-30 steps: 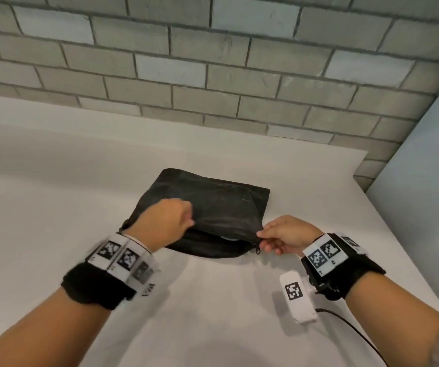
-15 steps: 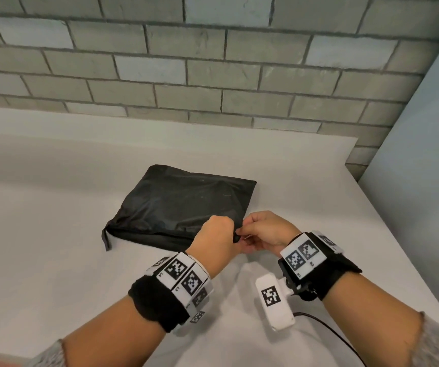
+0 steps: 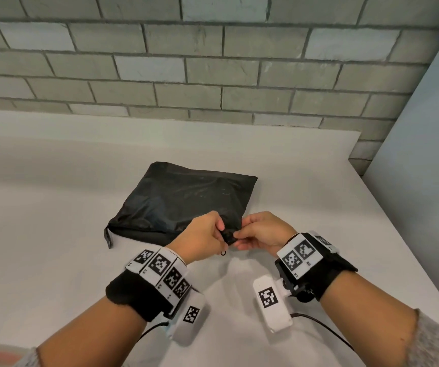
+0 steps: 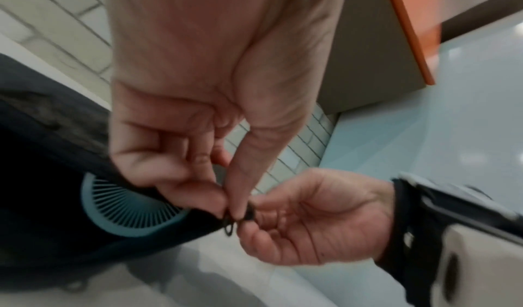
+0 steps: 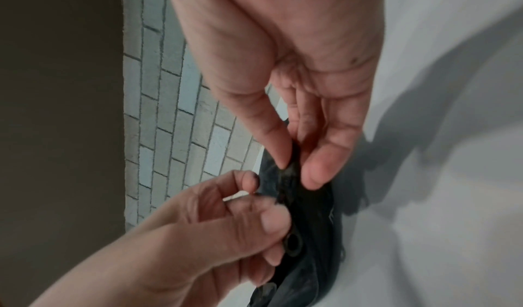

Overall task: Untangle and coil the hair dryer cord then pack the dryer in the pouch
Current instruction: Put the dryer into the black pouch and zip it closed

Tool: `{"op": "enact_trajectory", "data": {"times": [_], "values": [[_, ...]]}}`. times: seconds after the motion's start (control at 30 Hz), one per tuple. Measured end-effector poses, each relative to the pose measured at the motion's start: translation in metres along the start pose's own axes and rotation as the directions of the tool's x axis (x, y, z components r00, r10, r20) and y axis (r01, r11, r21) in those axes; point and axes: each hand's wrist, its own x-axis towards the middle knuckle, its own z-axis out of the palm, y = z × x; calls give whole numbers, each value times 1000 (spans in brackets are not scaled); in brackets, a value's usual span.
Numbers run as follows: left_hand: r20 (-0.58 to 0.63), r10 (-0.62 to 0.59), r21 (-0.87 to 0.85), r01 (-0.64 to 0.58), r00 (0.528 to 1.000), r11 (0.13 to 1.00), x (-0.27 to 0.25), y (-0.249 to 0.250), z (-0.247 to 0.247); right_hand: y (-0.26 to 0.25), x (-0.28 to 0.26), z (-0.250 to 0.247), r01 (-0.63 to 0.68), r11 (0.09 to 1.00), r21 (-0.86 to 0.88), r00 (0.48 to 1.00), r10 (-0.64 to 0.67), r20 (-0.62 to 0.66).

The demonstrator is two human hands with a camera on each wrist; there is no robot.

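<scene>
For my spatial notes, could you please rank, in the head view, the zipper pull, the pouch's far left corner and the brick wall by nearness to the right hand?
1. zipper pull: just left of the right hand.
2. pouch far left corner: farther back, left.
3. brick wall: behind the table.

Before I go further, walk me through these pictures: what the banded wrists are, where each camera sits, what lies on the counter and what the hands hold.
No machine here: a person works with bare hands, wearing wrist bands with printed markers and small white cameras. One picture comes from a head camera looking down; the other two look along each hand from the wrist. On the white counter lies a black pouch. The left wrist view shows a teal grille of the hair dryer in the pouch's mouth. The left hand pinches the zipper pull at the pouch's near right corner, while the right hand pinches the fabric beside it.
</scene>
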Motion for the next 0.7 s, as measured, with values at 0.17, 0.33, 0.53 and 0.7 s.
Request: {"op": "enact_trajectory", "data": {"times": [0.17, 0.33, 0.53, 0.7], "values": [[60, -32, 128, 24, 998, 991, 0, -31, -32, 2, -3, -9, -36, 999, -12, 999, 36, 9], [3, -164, 399, 149, 986, 905, -10, -68, -87, 7, -6, -22, -48, 999, -20, 998, 48, -37], [-127, -427, 541, 423, 895, 727, -23, -110, -143, 5, -5, -31, -51, 997, -55, 994, 46, -96], [-137, -458, 639, 432, 878, 637, -26, -108, -144, 3, -9, -22, -72, 991, -109, 992, 60, -112]]}}
